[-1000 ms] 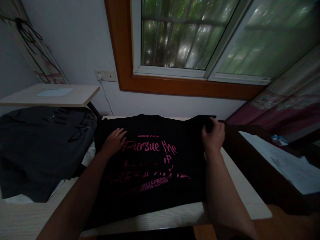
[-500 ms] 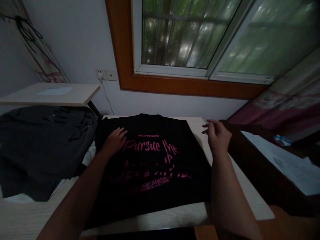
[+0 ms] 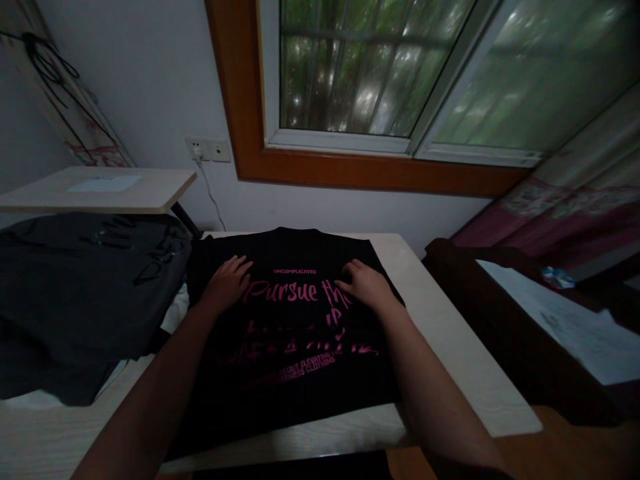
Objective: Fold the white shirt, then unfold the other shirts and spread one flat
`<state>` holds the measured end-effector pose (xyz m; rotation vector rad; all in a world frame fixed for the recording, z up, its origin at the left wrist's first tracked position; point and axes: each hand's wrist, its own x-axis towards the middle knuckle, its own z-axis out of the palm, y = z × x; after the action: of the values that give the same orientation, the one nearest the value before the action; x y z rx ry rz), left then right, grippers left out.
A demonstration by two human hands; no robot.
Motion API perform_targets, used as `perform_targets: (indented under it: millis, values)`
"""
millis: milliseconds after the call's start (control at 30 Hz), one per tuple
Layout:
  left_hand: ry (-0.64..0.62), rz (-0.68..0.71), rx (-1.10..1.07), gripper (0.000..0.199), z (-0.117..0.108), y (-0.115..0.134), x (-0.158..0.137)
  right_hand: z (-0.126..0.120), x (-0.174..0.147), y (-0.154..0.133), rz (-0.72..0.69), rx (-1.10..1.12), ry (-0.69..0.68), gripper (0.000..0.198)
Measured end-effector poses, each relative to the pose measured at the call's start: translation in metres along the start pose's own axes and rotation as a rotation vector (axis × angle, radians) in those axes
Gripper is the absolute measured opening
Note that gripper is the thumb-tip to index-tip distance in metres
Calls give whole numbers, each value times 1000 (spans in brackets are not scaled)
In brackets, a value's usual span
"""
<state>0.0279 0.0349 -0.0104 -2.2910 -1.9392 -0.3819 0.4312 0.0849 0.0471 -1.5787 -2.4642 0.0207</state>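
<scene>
A black T-shirt (image 3: 300,393) with pink lettering lies spread out on a pale wooden table (image 3: 465,347). My left hand (image 3: 229,283) rests flat on its upper left part, fingers stretched out beside the word "Pursue". On the upper right part lies my right hand (image 3: 367,283), palm down, its fingers a little bent and apart, covering the end of the lettering. Neither hand grips the cloth. The sleeves are folded out of sight or hidden.
Left of the shirt is a dark grey garment (image 3: 90,307) in a heap, below a raised wooden shelf (image 3: 165,190) with a paper (image 3: 105,183) on it. A brown surface (image 3: 525,353) bearing a white sheet (image 3: 560,320) stands to the right. Behind are a wall socket (image 3: 207,150) and a window (image 3: 360,73).
My right hand has come from above the table's right side, leftward onto the shirt, its fingers spreading onto the cloth. My left hand stays in place on the shirt.
</scene>
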Motion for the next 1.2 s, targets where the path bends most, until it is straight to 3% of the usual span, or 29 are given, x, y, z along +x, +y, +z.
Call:
perform_targets:
  millis: [167, 300, 467, 633, 733, 867, 1067, 1200]
  values:
    - [0, 8, -21, 48, -1, 0, -1, -2, -3, -17, 55, -130, -28, 20]
    - [7, 8, -29, 48, -1, -1, -2, -3, -3, -13, 75, -75, 30, 15]
    - [5, 12, -30, 48, -2, -2, -2, -1, -1, 8, 106, 262, 269, 10]
    - [-11, 9, -35, 49, -3, -3, -3, -4, -3, 38, 329, 704, 600, 15]
    - [-9, 10, -43, 49, -2, -3, -3, -7, -7, 49, 392, 876, 698, 16]
    - [0, -2, -57, 48, -2, -3, -3, -7, -7, 48, 339, 901, 655, 17]
    - [-4, 3, -46, 48, -2, -3, -3, -5, -7, 30, 166, 718, 373, 28]
    - [-3, -2, -33, 47, 0, -5, -3, 0, -5, 25, 78, 580, 284, 29]
